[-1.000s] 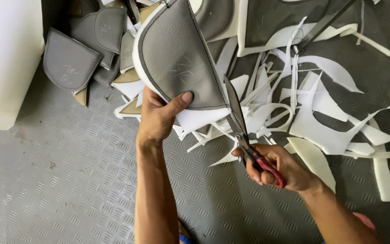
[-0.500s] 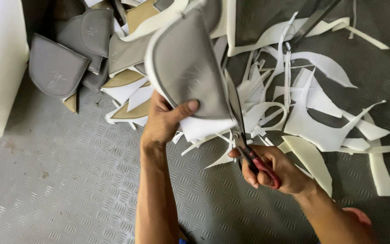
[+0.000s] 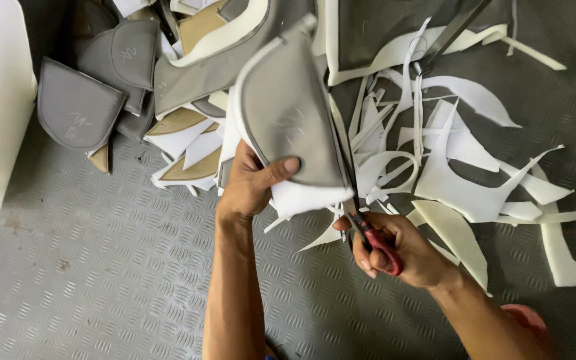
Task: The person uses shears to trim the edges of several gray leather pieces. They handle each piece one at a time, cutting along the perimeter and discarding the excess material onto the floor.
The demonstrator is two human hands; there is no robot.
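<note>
Grip: left hand point(image 3: 251, 183) pinches grey piece point(image 3: 288, 113) — right hand point(image 3: 401, 250) works scissors point(image 3: 358, 200).

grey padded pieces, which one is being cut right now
The grey padded piece held up in the left hand, with the scissors in the right hand along its right edge. The other grey pieces lie in the pile at upper left, untouched.

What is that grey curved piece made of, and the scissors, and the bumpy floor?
The grey curved piece in the left hand looks like matte fabric over white foam, which shows thick and soft at its cut edge. The red-handled scissors in the right hand seem to have dark metal blades and plastic grips. The grey floor has a raised tread pattern, probably metal plate.
</note>
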